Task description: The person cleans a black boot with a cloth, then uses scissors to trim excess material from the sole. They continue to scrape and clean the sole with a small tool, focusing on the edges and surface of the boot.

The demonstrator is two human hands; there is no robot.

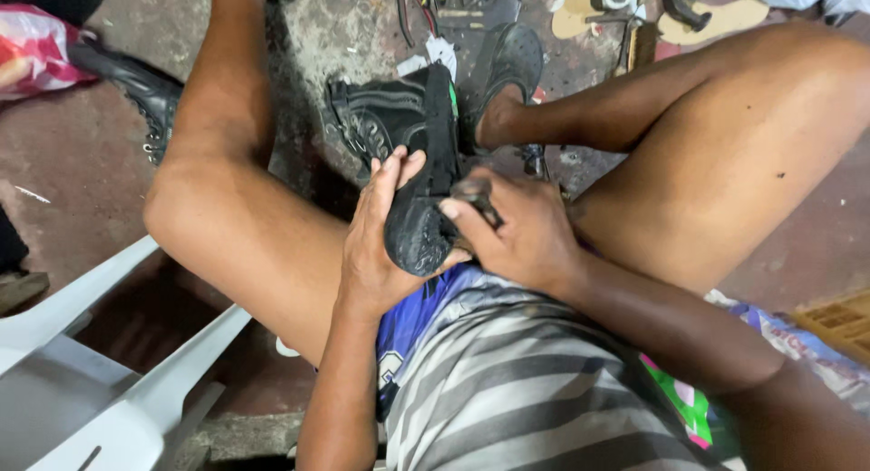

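Black and worn, the shoe (412,154) stood on end between the person's knees, its heel part low and its sole edge turned toward the camera. The left hand (376,245) lay flat along the shoe's left side, fingers (390,177) pressed together and stretched upward against the upper, the palm cupping the rounded heel. The right hand (521,235) closed on the shoe's other side, its thumb (462,219) pushed against the sole edge and the remaining fingers curled around a small dark tool (476,192); what kind of tool could not be told. Just above the left fingertips, the stitched upper of the shoe leaned away toward the floor. Beyond the right fingers, a foot in a dark sandal (509,59) rested on the stained concrete floor (344,36). Farther past the fingertips, pliers (417,4) and tan soles (716,18) lay scattered. Well to the left of the left hand sat a black boot (136,86), and below it a white plastic chair (100,380). Under both wrists showed a grey striped shirt (517,389).
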